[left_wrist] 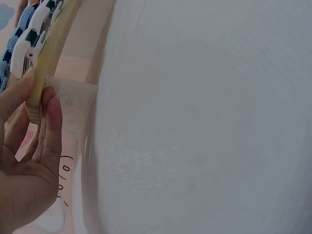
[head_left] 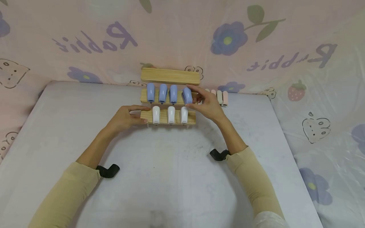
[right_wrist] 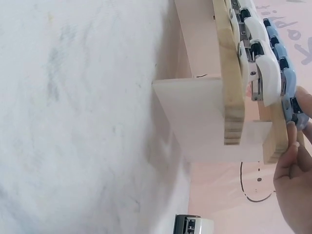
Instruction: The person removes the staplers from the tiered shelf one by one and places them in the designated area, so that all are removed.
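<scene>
A tiered shelf with wooden boards (head_left: 163,117) stands at the far side of the table. My left hand (head_left: 122,118) grips the left end of its lowest board, thumb above and fingers below in the left wrist view. On that board sit three white staplers (head_left: 171,114). Several blue staplers line the middle board (head_left: 179,99). The rightmost blue stapler (head_left: 187,95) is slightly tilted, and my right hand (head_left: 209,104) pinches it between thumb and fingers. In the right wrist view this blue stapler (right_wrist: 296,113) is partly hidden by the fingers.
The top board (head_left: 170,76) carries nothing. Several pink and pale green staplers (head_left: 225,98) stand right of the shelf, partly behind my right hand. A patterned curtain (head_left: 182,38) hangs close behind. White panels (right_wrist: 195,107) support the boards.
</scene>
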`<state>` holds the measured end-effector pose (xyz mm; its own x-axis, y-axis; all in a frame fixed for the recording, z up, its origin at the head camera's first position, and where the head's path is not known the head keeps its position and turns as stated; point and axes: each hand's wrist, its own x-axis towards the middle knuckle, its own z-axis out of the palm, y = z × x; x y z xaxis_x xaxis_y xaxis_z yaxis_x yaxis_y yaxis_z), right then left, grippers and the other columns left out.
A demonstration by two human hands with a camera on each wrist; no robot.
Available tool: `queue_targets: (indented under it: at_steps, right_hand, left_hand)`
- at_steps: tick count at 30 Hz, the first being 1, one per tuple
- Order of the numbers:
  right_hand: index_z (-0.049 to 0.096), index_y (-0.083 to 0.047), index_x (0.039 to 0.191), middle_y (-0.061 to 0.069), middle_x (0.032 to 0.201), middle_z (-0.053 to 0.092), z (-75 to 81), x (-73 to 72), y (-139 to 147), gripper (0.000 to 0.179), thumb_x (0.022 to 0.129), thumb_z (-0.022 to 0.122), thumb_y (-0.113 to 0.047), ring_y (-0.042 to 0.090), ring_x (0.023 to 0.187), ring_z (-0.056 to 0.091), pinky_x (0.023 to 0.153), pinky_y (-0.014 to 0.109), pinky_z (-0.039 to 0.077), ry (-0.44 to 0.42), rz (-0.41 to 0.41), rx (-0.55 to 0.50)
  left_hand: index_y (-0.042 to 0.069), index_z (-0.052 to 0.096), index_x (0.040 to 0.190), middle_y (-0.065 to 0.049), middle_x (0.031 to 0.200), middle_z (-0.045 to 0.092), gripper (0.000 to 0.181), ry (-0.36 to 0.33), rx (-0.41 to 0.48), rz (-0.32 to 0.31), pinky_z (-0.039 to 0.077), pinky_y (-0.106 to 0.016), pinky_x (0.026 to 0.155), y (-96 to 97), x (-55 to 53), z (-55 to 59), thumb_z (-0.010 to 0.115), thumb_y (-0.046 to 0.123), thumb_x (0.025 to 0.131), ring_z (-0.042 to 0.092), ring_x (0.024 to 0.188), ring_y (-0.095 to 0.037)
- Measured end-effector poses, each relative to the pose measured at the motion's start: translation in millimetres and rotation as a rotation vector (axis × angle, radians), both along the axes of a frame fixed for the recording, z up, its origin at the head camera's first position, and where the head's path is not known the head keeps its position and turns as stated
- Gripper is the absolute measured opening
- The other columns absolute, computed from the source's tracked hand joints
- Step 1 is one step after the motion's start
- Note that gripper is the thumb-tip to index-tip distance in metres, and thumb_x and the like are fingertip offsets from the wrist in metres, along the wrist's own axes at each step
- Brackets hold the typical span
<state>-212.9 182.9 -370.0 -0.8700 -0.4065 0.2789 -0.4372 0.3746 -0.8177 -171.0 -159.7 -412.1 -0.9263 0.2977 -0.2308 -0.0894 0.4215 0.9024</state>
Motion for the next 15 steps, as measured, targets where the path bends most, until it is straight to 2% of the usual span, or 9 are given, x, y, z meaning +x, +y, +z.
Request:
queue_targets:
  at_steps: [5,9,15]
  right_hand:
    - [0.055,-0.012,0.143,0.01,0.13,0.062,-0.4,0.8,3,0.067,0.081,0.082,-0.005,0.023,0.084,0.057,0.074,0.031,0.046,-0.025,-0.019,0.003]
    - [0.053,-0.006,0.143,0.015,0.134,0.059,3.1,4.2,5,0.068,0.081,0.081,0.0,0.027,0.083,0.057,0.073,0.029,0.046,-0.037,-0.025,0.013]
    - [0.053,0.003,0.14,0.02,0.132,0.059,28.3,22.8,4,0.064,0.082,0.079,0.004,0.029,0.084,0.057,0.075,0.03,0.047,-0.034,-0.032,0.026]
  left_hand:
    - [0.019,0.068,0.13,-0.005,0.152,0.045,0.056,0.001,-0.006,0.018,0.04,-0.056,0.103,-0.4,-0.5,-1.6,0.086,0.033,0.079,0.048,0.131,-0.04]
    - [0.017,0.067,0.131,-0.007,0.152,0.045,0.057,0.002,-0.002,0.007,0.041,-0.055,0.102,-0.6,-0.3,-2.4,0.085,0.032,0.08,0.049,0.13,-0.039]
    - [0.017,0.066,0.131,-0.007,0.152,0.045,0.056,0.012,0.001,0.003,0.041,-0.056,0.103,0.8,0.0,-1.6,0.085,0.032,0.081,0.047,0.131,-0.04]
